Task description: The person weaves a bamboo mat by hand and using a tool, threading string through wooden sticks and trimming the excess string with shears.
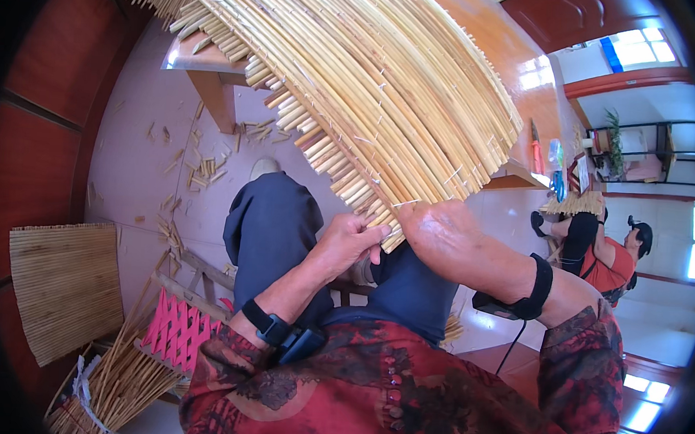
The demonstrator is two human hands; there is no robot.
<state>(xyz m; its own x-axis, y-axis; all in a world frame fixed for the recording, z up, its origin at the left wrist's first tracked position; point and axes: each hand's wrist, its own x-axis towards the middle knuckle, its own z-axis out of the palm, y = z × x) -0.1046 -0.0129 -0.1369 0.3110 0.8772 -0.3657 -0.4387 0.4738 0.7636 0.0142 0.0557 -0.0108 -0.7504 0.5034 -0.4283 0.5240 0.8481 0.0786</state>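
A large mat of straw-coloured reed stalks (385, 101), bound with pale thread, lies over the table and hangs toward my lap. At its near corner my left hand (350, 241) is closed, thumb and fingers pinching the stalk ends. Just right of it, my right hand (433, 225) is curled against the mat's near edge. Its fingers are mostly hidden, so what they hold cannot be made out. A short bit of white thread shows beside that hand. The stalk ends along the mat's left edge are uneven.
Offcuts (204, 170) litter the floor at left. A finished-looking mat (65, 289) leans on the cabinet, near a bundle of stalks (118, 386) and a pink-strapped seat (177, 326). Pliers (536, 152) and blue scissors (557, 185) lie on the table (521, 45). Another person (609, 258) sits at right.
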